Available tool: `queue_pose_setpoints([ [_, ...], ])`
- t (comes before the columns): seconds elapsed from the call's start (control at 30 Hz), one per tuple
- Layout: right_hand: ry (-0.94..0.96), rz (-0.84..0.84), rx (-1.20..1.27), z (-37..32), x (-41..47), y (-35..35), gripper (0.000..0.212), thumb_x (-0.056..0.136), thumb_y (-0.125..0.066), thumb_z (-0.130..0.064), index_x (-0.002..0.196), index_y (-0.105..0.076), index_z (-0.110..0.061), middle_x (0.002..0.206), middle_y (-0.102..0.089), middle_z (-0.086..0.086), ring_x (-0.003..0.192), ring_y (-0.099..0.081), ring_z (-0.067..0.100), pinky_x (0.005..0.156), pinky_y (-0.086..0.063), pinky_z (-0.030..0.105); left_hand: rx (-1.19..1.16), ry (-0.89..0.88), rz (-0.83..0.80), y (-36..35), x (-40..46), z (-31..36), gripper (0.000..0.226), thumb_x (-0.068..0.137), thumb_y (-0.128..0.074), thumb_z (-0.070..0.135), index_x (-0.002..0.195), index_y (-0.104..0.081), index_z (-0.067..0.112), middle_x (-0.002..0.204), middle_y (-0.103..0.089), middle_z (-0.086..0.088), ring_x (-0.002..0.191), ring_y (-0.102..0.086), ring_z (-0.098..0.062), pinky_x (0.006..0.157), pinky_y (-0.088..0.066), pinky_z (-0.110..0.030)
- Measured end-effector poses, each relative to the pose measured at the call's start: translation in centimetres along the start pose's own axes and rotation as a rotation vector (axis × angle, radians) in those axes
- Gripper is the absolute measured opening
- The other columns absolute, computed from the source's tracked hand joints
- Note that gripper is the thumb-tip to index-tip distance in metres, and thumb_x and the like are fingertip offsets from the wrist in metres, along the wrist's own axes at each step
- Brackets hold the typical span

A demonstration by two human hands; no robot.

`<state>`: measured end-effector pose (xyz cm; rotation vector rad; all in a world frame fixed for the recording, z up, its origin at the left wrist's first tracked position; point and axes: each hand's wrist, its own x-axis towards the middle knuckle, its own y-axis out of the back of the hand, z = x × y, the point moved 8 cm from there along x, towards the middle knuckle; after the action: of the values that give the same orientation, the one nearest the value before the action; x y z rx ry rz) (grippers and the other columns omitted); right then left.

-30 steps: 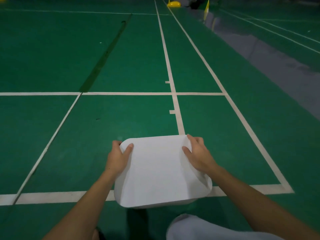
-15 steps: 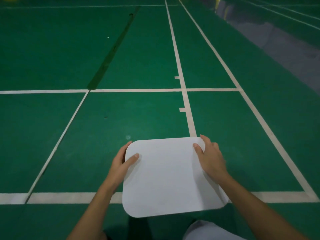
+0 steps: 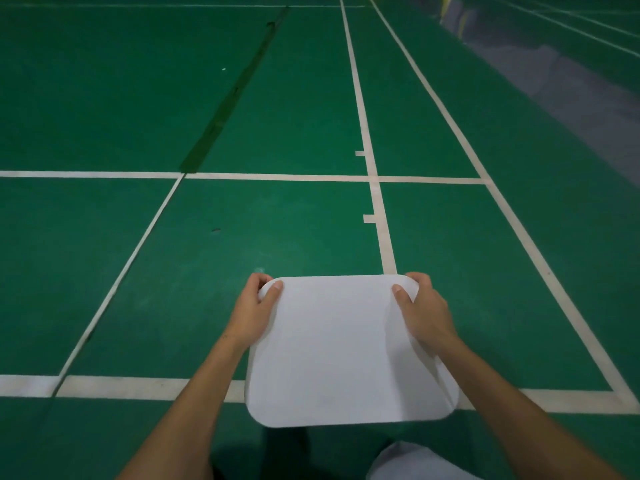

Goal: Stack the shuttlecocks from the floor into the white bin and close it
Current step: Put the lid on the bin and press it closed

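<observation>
Two hands, the left hand (image 3: 252, 311) and right hand (image 3: 424, 311), grip the far corners of the white lid (image 3: 346, 351), fingers curled over its edge, now levelled from its earlier tilt onto the hidden white bin on the floor (image 3: 138, 98), suggesting closure is nearly complete.

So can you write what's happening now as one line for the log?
step: closing bin | left hand: on lid's left edge | right hand: on lid's right edge | white lid: flat, covering bin | shuttlecocks: none visible
</observation>
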<state>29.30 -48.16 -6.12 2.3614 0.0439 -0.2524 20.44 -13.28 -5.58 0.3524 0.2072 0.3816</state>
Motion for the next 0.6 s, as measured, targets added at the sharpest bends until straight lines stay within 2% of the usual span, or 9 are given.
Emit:
queue_pose_setpoints([
  [0.1,-0.012,0.012,0.004,0.1,0.0,-0.1,0.041,0.1,-0.05,-0.059,0.133,-0.045,-0.036,0.118,-0.066,0.005,0.105,-0.063,0.031,0.095,-0.054,0.05,-0.018,-0.017,0.066,0.4,0.4,0.0,0.022,0.103,-0.065,0.034,0.096,-0.061,0.014,0.091,-0.066,0.0,0.079,-0.058,-0.015,0.075,-0.046,-0.035],
  [0.2,0.013,0.059,-0.054,0.0,-0.6,0.1,0.045,0.101,-0.045,-0.061,0.138,-0.043,-0.037,0.121,-0.064,0.007,0.108,-0.062,0.033,0.095,-0.053,0.05,0.031,-0.014,0.123,0.5,-0.1,-0.4,0.016,0.1,-0.066,0.045,0.099,-0.064,0.029,0.098,-0.072,0.009,0.091,-0.067,-0.012,0.08,-0.055,-0.04],
  [0.3,0.054,0.042,-0.08,-1.0,-1.7,0.6,0.051,0.103,-0.046,-0.054,0.148,-0.041,-0.032,0.14,-0.053,0.011,0.125,-0.055,0.035,0.104,-0.048,0.052,0.353,-0.03,0.156,1.0,-0.7,0.9,0.025,0.1,-0.057,0.059,0.114,-0.06,0.039,0.109,-0.072,0.014,0.1,-0.068,-0.017,0.083,-0.057,-0.042],
  [0.37,0.179,0.039,-0.217,-2.0,-3.4,0.9,0.055,0.105,-0.047,-0.046,0.156,-0.036,-0.028,0.159,-0.032,0.012,0.145,-0.036,0.037,0.116,-0.038,0.055,0.594,-0.137,0.172,0.6,-1.7,2.7,0.037,0.103,-0.055,0.052,0.133,-0.057,0.031,0.13,-0.066,0.006,0.118,-0.061,-0.022,0.093,-0.053,-0.044],
  [0.43,0.418,0.035,-0.434,-3.0,-6.4,0.2,0.058,0.106,-0.042,-0.049,0.16,-0.032,-0.029,0.169,-0.018,0.009,0.156,-0.015,0.036,0.125,-0.023,0.057,0.779,-0.277,0.145,-1.4,-4.0,4.3,0.049,0.103,-0.055,0.05,0.147,-0.051,0.028,0.153,-0.052,0.0,0.142,-0.045,-0.025,0.115,-0.042,-0.047],
  [0.47,0.52,0.022,-0.528,-3.1,-8.1,-0.6,0.059,0.106,-0.038,-0.054,0.16,-0.032,-0.032,0.171,-0.017,0.008,0.158,-0.012,0.037,0.127,-0.018,0.058,0.853,-0.32,0.107,-2.9,-5.6,4.4,0.053,0.104,-0.049,0.053,0.152,-0.046,0.03,0.163,-0.042,-0.002,0.152,-0.034,-0.027,0.124,-0.031,-0.049],
  [0.53,0.593,-0.004,-0.668,-2.3,-10.0,-2.1,0.061,0.105,-0.027,-0.062,0.162,-0.028,-0.039,0.173,-0.017,0.007,0.16,-0.01,0.037,0.127,-0.012,0.061,0.957,-0.357,0.015,-5.9,-8.4,3.5,0.062,0.105,-0.032,0.059,0.163,-0.029,0.036,0.175,-0.017,-0.005,0.162,-0.011,-0.03,0.131,-0.006,-0.053],
  [0.6,0.574,-0.019,-0.72,-1.6,-10.0,-2.9,0.062,0.104,-0.021,-0.066,0.163,-0.02,-0.045,0.174,-0.012,0.003,0.161,-0.005,0.035,0.127,-0.008,0.06,0.995,-0.356,-0.028,-7.3,-9.5,2.5,0.07,0.104,-0.018,0.065,0.167,-0.013,0.037,0.177,0.001,-0.004,0.163,0.003,-0.03,0.13,0.005,-0.054],
])
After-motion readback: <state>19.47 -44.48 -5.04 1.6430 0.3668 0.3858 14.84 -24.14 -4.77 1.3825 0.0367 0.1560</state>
